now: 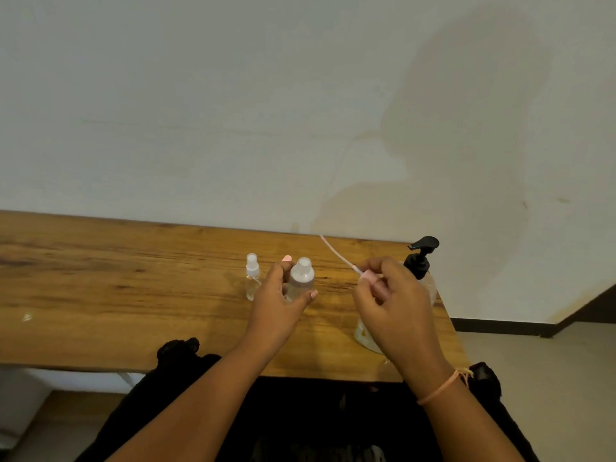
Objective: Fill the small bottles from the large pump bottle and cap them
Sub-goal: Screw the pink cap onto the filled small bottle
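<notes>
Left grip (280, 301) round small bottle (301, 278); right grip (390, 295) pinching tube (336, 253).

Upright clear small bottle (301, 281), uncapped

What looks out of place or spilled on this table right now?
No spill shows on the table. The odd item is the pink spray top with its dip tube, out of its bottle and pinched in the right hand, while the left hand holds the small bottle upright.
</notes>
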The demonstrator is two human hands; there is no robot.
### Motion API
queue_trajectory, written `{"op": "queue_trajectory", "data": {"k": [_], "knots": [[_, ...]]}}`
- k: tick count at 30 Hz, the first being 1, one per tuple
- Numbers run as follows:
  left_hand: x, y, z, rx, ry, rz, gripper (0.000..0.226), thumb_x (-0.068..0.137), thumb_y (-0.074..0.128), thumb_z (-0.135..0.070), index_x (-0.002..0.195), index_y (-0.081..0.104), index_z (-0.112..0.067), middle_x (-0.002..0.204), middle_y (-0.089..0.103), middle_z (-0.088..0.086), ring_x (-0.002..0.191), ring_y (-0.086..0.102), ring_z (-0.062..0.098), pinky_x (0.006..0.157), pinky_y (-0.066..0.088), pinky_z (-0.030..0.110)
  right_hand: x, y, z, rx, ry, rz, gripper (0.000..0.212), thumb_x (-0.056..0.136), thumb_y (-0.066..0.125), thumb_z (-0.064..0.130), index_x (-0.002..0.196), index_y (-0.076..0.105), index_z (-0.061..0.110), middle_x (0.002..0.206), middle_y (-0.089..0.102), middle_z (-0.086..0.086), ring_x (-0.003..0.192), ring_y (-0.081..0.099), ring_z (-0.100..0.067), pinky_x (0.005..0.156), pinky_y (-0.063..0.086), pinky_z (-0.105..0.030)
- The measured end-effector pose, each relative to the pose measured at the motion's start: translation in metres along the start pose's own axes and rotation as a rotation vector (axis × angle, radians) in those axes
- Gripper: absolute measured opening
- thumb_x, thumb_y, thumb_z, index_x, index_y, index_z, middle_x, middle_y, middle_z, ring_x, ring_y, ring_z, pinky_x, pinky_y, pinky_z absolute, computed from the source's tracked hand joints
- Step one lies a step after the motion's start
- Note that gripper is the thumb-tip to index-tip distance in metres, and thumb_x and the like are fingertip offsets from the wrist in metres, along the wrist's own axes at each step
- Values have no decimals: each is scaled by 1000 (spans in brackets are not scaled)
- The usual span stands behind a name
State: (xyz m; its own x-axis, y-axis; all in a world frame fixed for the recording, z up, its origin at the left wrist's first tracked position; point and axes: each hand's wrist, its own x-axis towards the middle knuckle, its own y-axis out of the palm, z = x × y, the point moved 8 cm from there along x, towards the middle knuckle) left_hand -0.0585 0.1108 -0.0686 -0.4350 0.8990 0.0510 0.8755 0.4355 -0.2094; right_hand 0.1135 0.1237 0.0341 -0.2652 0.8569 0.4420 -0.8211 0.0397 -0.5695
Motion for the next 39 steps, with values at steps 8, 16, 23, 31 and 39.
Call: {"op": "queue_trajectory", "data": {"k": [8, 16, 23, 31, 39], "knots": [[-2, 0, -7, 48, 55, -19, 45, 76, 76, -11, 113, 51, -18, 115, 59, -6, 109, 57, 15, 95, 47, 32, 3, -3, 9, -69, -80, 93, 14, 74, 49, 25, 82, 61, 22, 86, 47, 15, 81, 50, -3, 61, 39, -7], [-7, 7, -13, 51, 83, 46, 42, 77, 75, -8, 102, 50, -30, 117, 42, -31, 97, 55, 0, 72, 45, 9, 4, 1, 16, -165, -111, 177, 19, 81, 61, 14, 99, 67, 16, 97, 52, 10, 81, 51, -4, 66, 38, -7], [-11, 18, -9, 99, 80, 105, 40, 77, 76, -12, 106, 51, -24, 106, 57, -13, 100, 56, 10, 81, 48, 22, 11, -2, 22, 65, -118, 106, 27, 86, 67, 16, 104, 51, 27, 92, 57, 21, 87, 56, -1, 67, 48, -12], [-15, 35, -5, 45, 75, 173, 44, 75, 77, -10, 109, 52, -24, 107, 61, -8, 97, 59, 6, 76, 47, 14, 13, 16, -2, 168, -65, 195, 29, 90, 63, 15, 114, 56, 29, 93, 63, 17, 88, 57, 0, 73, 47, -10], [-12, 37, -4, 26, 82, 166, 43, 74, 78, -11, 107, 53, -25, 105, 63, -8, 94, 61, 7, 75, 51, 20, 11, 25, -12, 105, -77, 278, 47, 91, 60, 15, 128, 43, 39, 99, 59, 22, 93, 57, -4, 77, 47, -14]]}}
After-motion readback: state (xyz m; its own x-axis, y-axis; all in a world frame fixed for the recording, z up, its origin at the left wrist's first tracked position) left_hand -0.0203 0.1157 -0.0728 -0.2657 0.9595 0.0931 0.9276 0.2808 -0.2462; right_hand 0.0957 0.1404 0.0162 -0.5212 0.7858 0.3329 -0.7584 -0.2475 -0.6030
